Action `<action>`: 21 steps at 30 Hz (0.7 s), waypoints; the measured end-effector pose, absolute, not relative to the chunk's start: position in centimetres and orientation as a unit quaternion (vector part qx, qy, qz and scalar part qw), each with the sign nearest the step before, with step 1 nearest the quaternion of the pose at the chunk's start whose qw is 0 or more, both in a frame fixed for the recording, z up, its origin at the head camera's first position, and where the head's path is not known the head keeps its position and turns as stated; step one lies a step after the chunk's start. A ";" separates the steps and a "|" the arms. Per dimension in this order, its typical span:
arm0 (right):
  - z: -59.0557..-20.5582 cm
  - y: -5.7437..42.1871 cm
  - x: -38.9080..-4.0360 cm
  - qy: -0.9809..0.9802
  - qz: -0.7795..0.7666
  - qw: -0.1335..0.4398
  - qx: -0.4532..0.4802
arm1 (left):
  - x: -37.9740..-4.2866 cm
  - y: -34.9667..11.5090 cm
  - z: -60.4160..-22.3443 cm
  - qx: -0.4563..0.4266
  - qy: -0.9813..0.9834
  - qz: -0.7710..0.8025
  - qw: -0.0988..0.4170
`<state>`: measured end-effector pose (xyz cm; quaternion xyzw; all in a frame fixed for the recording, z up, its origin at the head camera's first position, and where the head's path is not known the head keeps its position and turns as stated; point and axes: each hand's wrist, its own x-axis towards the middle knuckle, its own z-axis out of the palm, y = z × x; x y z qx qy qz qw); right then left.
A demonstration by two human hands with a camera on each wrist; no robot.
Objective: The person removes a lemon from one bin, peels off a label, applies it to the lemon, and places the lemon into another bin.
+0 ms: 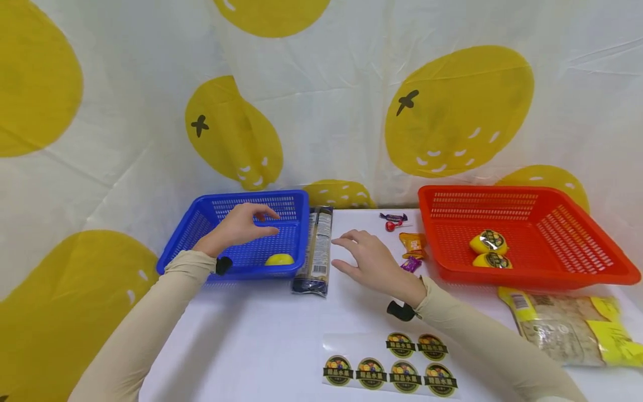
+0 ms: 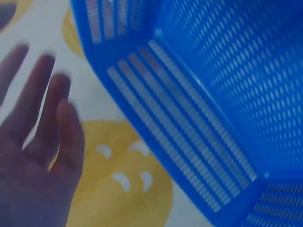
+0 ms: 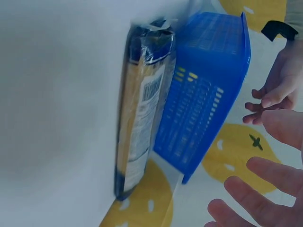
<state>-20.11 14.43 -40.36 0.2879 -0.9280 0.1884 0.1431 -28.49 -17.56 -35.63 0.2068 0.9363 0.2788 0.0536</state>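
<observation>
You can read 精品水果 on the round stickers [image 1: 405, 377] of the sheet [image 1: 351, 342]; the labels [image 1: 494, 240] on the yellow fruits [image 1: 476, 244] are too small to make out. You also see barcodes on the long packet [image 1: 318, 245] and the yellow-tipped bag [image 1: 565, 326].

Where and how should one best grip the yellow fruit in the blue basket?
Probably grip the yellow fruit round its upper sides, from above: the visible top is rounded, and the near rim of the blue basket hides the lower part.

The head view is bright with soft shadows; the dim left wrist view blurs the fingers [image 2: 70, 135].
</observation>
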 end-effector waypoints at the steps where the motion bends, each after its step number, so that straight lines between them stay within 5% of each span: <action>1: -40.4 14.0 -20.3 -0.928 0.189 0.139 0.290 | -28.8 -17.8 -35.5 0.215 0.935 0.275 0.068; 11: -40.9 9.8 -21.6 -0.916 0.211 0.107 0.323 | -31.8 -19.0 -35.1 0.229 0.917 0.258 0.199; 21: -41.6 8.1 -22.8 -0.913 0.235 0.096 0.319 | -33.6 -18.6 -37.1 0.236 0.909 0.250 0.235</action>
